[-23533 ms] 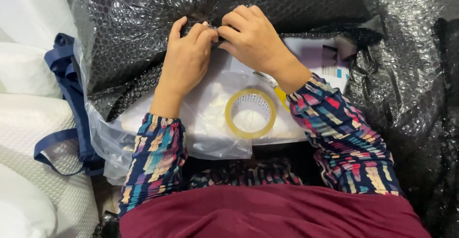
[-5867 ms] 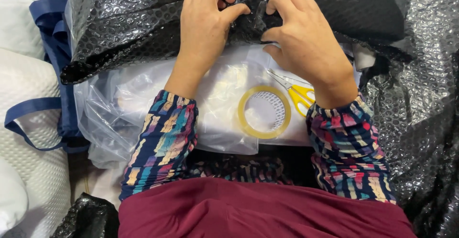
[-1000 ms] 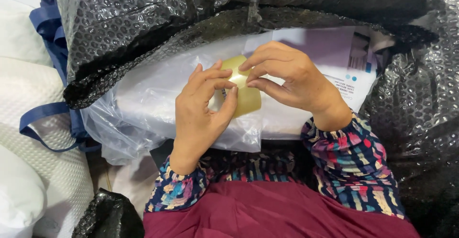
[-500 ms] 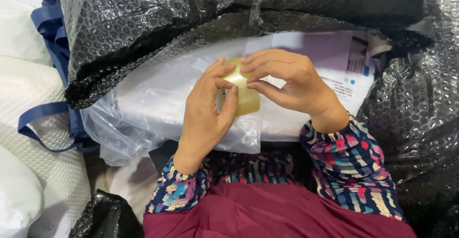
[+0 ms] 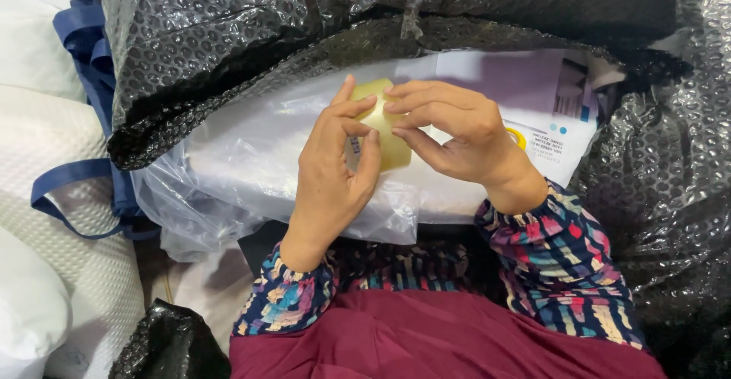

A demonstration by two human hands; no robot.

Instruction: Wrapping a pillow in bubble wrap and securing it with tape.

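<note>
Both of my hands hold a yellowish roll of clear tape (image 5: 384,131) up on edge above a white item wrapped in clear plastic (image 5: 244,166). My left hand (image 5: 331,173) cups the roll from the left and below, thumb and forefinger on its rim. My right hand (image 5: 457,131) pinches the roll's top edge with its fingertips. Black bubble wrap (image 5: 343,21) drapes over the far side of the wrapped item. A white and lilac box (image 5: 548,112) lies under my right hand.
A navy bag with handles (image 5: 84,173) lies at the left beside white textured cushions (image 5: 53,257). More black bubble wrap (image 5: 670,219) fills the right side, and a black lump of it (image 5: 171,345) sits at the lower left. Yellow scissors handle (image 5: 519,137) peeks beside my right wrist.
My fingers have shifted slightly on the tape roll; the right fingertips now pick at its top edge. The roll stays in the same spot.
</note>
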